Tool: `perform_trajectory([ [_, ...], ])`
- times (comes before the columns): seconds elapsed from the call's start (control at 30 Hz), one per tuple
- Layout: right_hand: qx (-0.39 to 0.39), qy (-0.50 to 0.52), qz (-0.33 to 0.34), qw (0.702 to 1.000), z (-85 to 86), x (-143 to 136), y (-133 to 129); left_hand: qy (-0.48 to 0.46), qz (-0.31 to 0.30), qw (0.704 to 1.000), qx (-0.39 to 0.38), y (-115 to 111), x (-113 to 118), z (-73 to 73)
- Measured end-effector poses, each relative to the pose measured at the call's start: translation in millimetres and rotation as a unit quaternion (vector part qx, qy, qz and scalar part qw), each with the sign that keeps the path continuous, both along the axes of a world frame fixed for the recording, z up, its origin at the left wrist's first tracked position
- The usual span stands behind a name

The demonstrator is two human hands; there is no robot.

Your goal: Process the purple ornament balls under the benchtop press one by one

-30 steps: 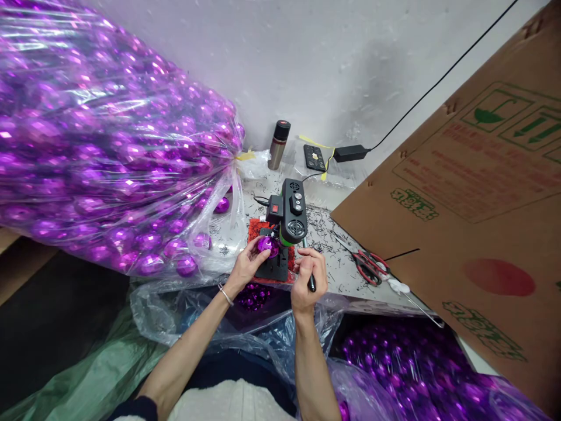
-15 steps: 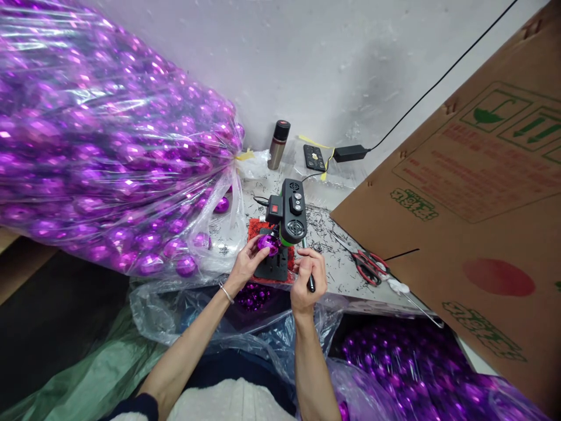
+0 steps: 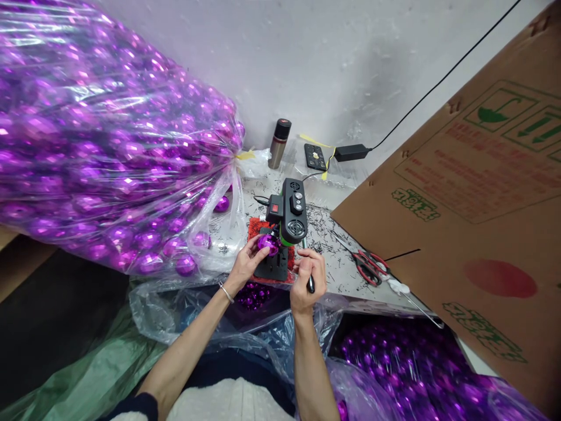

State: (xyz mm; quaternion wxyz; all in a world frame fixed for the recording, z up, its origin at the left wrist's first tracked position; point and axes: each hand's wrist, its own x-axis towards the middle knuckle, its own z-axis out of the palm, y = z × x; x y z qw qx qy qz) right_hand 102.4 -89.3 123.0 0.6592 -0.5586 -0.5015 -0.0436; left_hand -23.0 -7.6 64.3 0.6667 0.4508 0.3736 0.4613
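A shiny purple ball (image 3: 268, 244) is pinched in the fingers of my left hand (image 3: 248, 263), against the side of a small black machine (image 3: 293, 211) with a red switch. My right hand (image 3: 309, 279) is closed round a black-ended handle (image 3: 311, 285) at the machine's right. The machine stands over a black base plate (image 3: 272, 267) on a red mat (image 3: 253, 228). The ball's top, under the machine, is hidden.
A large clear bag of purple balls (image 3: 114, 152) fills the left. Red-handled scissors (image 3: 369, 267) lie right of the machine, beside a cardboard box (image 3: 460, 216). Behind stand a bottle (image 3: 279, 144) and a black adapter (image 3: 352, 152). More purple balls (image 3: 407, 362) lie below right.
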Motion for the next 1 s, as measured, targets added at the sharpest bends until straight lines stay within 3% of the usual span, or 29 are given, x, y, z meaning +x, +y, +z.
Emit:
perform_trajectory([
  [1.0,-0.004,0.003,-0.008,1.0,-3.0,-1.4,0.2,-0.001,0.01,1.0,-0.004,1.2,1.4,-1.2],
])
